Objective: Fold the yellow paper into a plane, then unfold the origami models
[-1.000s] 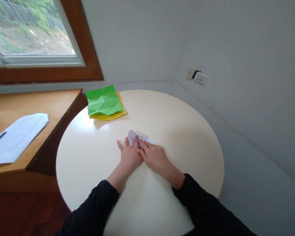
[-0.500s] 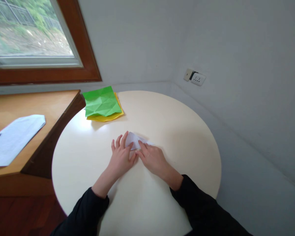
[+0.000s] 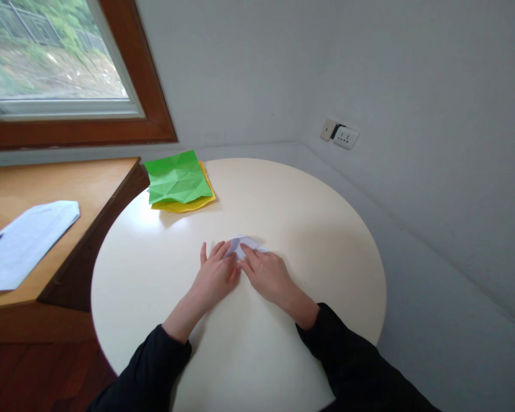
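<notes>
Peeking beyond both hands' fingers: white folded paper.

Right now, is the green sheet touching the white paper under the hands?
Apart. The head view shows bare table top between the green sheet, lying on a yellow sheet, and the white paper.
</notes>
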`<state>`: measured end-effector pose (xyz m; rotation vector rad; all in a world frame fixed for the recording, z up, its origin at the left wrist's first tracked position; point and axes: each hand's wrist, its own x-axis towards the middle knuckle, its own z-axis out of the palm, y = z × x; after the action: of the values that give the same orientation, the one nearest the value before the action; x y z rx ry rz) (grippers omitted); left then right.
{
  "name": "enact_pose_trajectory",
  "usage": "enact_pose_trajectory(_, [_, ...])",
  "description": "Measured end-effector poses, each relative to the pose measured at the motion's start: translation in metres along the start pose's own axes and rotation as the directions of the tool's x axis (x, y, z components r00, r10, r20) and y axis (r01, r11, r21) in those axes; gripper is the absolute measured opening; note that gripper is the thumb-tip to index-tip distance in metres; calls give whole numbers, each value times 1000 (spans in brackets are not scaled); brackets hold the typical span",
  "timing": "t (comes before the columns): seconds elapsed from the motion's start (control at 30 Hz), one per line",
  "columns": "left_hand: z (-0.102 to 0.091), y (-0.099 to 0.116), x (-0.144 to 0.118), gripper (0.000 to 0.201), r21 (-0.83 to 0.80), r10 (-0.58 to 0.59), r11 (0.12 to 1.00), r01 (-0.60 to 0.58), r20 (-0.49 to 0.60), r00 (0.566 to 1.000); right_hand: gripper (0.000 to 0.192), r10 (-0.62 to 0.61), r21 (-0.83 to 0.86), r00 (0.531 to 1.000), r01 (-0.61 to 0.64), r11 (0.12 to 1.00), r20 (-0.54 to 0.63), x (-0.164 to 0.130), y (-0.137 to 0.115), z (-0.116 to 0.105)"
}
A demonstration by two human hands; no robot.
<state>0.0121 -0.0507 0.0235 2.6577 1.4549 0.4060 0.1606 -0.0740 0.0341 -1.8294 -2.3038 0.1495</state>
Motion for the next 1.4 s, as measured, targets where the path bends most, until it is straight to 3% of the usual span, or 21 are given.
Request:
enact_pose_trajectory(0.13, [0,0,0,26,-2,-6,1000,6,25,1000,39,48,83,997,-44,996,-53,2,8,2])
enact_pose_trajectory(0.23, [0,-1,1,24,5,-15,1000,15,36,999,33,40,182,983,-6,983,-181,3,16,4])
enact_pose_trajectory(0.4, [0,1,1,22,5,-22,1000,22,33,999,19,49,241,851,92,966,-523,5,23,7])
enact_pose_trajectory(0.5, [-2,2,2,21,-1,-25,1000,25,43,999,11,87,280,789,110,954,-608,10,23,6])
enact_pose_trajectory(0.57, [-3,3,2,20,-6,-24,1000,24,47,999,21,97,295,773,121,948,-626,15,24,6])
enact_pose_trajectory(0.67, [-2,3,2,20,-16,-22,1000,23,38,999,29,81,302,799,129,945,-595,22,26,8])
enact_pose_trajectory(0.8, [-1,2,2,20,-38,-21,999,22,30,999,12,95,312,868,71,947,-487,26,29,13])
enact_pose_trajectory(1.07, [2,1,3,27,-49,-44,998,44,6,999,15,161,246,944,-90,965,-287,25,32,17])
enact_pose_trajectory(1.27, [3,1,4,29,-55,-53,997,53,6,999,17,168,214,963,-122,969,-209,25,35,21])
enact_pose_trajectory(1.4, [4,-1,3,28,-49,-55,997,55,6,998,38,77,213,966,-23,977,-248,24,36,24])
